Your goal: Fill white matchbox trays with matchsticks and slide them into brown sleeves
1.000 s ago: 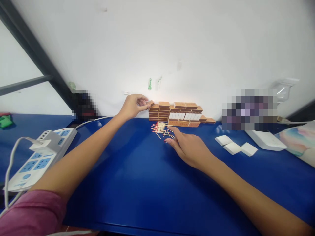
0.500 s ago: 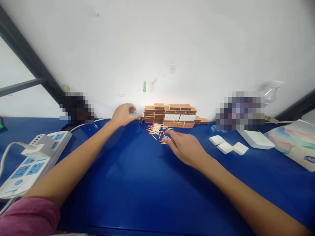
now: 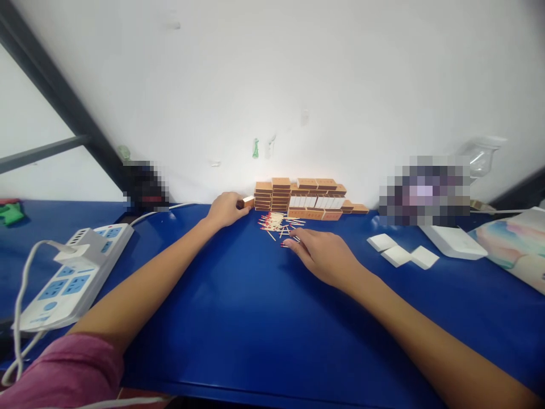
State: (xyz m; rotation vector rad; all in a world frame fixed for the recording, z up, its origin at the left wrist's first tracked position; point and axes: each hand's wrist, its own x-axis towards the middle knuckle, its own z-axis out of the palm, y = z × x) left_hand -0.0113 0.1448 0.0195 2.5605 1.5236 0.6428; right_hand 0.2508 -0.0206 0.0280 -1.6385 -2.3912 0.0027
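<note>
My left hand point(image 3: 227, 210) is closed on a small matchbox point(image 3: 247, 202), just left of the stacked matchboxes point(image 3: 280, 196). The stack stands against the wall, with a row of white-sided boxes point(image 3: 317, 201) on edge in its right part. In front of it lies a loose pile of red-tipped matches point(image 3: 276, 221). My right hand point(image 3: 326, 253) reaches to the near side of that pile, thumb and fingertips brought together around a few matches point(image 3: 284, 245) whose red heads poke out.
White square blocks point(image 3: 397, 255) and a white flat box point(image 3: 453, 241) lie to the right on the blue table point(image 3: 238, 318). A power strip point(image 3: 76, 278) with a plugged-in cable occupies the left. The white wall point(image 3: 213, 102) rises behind the stack.
My left hand has gone from a loose touch at an upright matchbox to a grip on it, and the box now lies turned on its side. My right hand stays by the matches.
</note>
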